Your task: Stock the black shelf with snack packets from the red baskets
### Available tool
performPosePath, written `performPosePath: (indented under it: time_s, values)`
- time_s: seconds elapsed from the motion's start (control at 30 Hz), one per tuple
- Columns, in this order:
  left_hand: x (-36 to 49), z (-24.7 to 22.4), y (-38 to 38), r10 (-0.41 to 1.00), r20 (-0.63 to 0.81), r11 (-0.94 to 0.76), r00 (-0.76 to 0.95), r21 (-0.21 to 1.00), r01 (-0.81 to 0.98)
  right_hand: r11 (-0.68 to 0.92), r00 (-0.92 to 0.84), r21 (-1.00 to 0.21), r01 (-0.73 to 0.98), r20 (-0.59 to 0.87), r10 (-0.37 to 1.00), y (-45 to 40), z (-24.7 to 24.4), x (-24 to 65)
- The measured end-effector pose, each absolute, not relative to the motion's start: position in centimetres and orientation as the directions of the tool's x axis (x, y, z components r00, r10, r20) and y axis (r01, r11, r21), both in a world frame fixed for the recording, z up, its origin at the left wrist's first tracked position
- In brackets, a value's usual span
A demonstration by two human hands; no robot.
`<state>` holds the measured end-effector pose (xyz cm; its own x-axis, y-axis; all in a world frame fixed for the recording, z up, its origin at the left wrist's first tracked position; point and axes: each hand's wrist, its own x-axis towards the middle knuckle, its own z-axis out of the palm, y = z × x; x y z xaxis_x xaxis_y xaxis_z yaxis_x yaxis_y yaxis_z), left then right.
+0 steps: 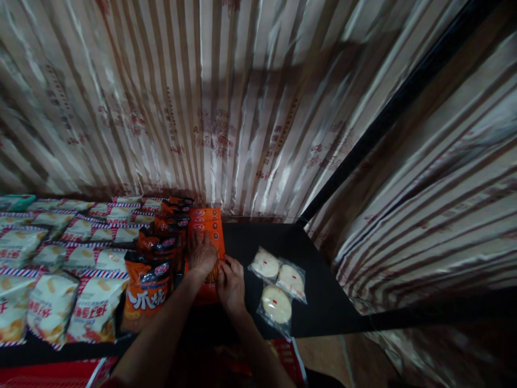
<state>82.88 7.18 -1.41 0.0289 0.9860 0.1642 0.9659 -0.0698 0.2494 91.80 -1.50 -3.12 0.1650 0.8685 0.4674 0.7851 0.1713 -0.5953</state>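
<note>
Flat orange snack packets (215, 237) lie in an overlapping row on the black shelf. My left hand (203, 256) rests on them with its fingers stretched out toward the back. Beside it, my right hand (232, 283) has its fingers curled at the right edge of the front orange packet, which both hands partly cover. Left of my hands stand orange-and-black snack bags (147, 293), one behind another. To the right, three round pale pieces sealed in clear plastic wrappers (277, 304) lie on the shelf.
Several rows of white snack bags (92, 307) fill the left side of the black shelf (327, 307). Striped shiny sheeting (226, 108) hangs behind it. A black post (388, 118) slants up from the back right corner. Red packaging (52, 375) shows below the front edge.
</note>
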Motion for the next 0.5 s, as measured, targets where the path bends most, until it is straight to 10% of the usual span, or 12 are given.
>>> performPosePath:
  time_s: [0.5]
  values:
    - [83.00,-0.80,6.85,0.989,0.147,-0.063,0.029,0.234,0.970,0.141,0.155,-0.572,0.808,0.438,0.885,-1.53,-3.07,91.42]
